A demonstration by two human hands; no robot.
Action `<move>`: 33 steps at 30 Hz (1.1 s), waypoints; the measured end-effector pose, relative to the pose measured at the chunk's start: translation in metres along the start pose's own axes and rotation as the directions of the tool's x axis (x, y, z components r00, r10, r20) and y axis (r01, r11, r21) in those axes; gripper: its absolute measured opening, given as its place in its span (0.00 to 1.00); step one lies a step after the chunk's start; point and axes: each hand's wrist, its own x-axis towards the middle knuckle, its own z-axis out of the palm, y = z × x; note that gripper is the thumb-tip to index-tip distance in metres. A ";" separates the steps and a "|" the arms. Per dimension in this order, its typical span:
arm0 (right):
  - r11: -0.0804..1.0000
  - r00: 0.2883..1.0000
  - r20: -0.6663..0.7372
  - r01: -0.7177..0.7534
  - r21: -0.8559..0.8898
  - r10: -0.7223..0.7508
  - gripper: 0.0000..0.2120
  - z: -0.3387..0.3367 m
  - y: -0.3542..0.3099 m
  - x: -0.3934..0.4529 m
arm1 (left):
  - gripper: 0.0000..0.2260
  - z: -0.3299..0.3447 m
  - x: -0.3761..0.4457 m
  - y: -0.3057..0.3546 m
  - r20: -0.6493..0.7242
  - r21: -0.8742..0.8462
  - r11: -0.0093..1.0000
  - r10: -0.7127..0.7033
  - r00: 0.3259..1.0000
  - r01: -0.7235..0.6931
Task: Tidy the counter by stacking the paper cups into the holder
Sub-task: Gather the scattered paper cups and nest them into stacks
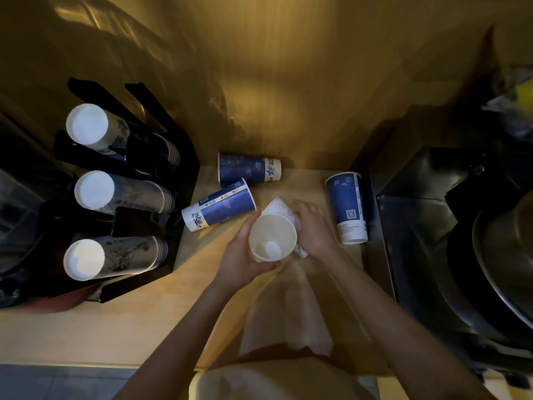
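Observation:
My left hand grips a white paper cup upright, its open mouth facing me. My right hand lies over another white cup on its side just behind, fingers curled on it. Three blue cups lie on the wooden counter: one at the back, one left of my hands, one to the right. The black cup holder stands at the left with three slanted stacks: top, middle, bottom.
A dark metal appliance and a large metal bowl fill the right side. A golden wall closes the back. A pale cloth or apron hangs below my arms over the counter's front edge.

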 end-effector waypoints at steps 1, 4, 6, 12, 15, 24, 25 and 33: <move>0.999 0.997 0.075 -0.036 -0.006 0.037 0.31 0.005 0.002 0.003 | 0.45 0.000 0.000 0.001 0.002 -0.005 1.000 0.004 1.000 -0.004; 0.990 0.976 0.179 -0.135 0.045 0.125 0.34 0.018 0.014 0.011 | 0.45 0.000 0.000 0.002 0.008 -0.005 1.000 0.006 1.000 -0.006; 0.981 0.980 0.136 -0.159 0.110 0.144 0.33 0.014 0.017 0.012 | 0.45 0.001 0.000 0.001 0.008 0.007 1.000 0.008 1.000 -0.008; 0.692 0.975 -0.080 -0.088 0.717 0.207 0.35 -0.056 -0.015 0.000 | 0.44 0.000 0.001 -0.002 -0.001 0.006 1.000 0.008 1.000 -0.008; 0.478 0.989 -0.075 0.006 0.879 0.125 0.30 -0.074 -0.037 -0.021 | 0.44 0.000 0.002 -0.003 0.001 -0.014 1.000 0.011 1.000 -0.011; 0.774 1.000 0.019 -0.011 0.633 -0.001 0.43 -0.018 -0.032 -0.057 | 0.42 0.000 0.004 -0.002 -0.005 -0.051 0.999 0.002 1.000 -0.002; 0.781 1.000 0.009 0.003 0.625 -0.012 0.43 -0.016 -0.030 -0.059 | 0.42 0.001 0.004 -0.003 -0.006 -0.042 0.999 0.005 1.000 -0.005; 0.908 0.996 0.024 0.070 0.414 -0.088 0.52 -0.010 -0.033 -0.066 | 0.38 0.002 0.003 0.002 -0.032 -0.073 0.997 0.008 0.999 -0.011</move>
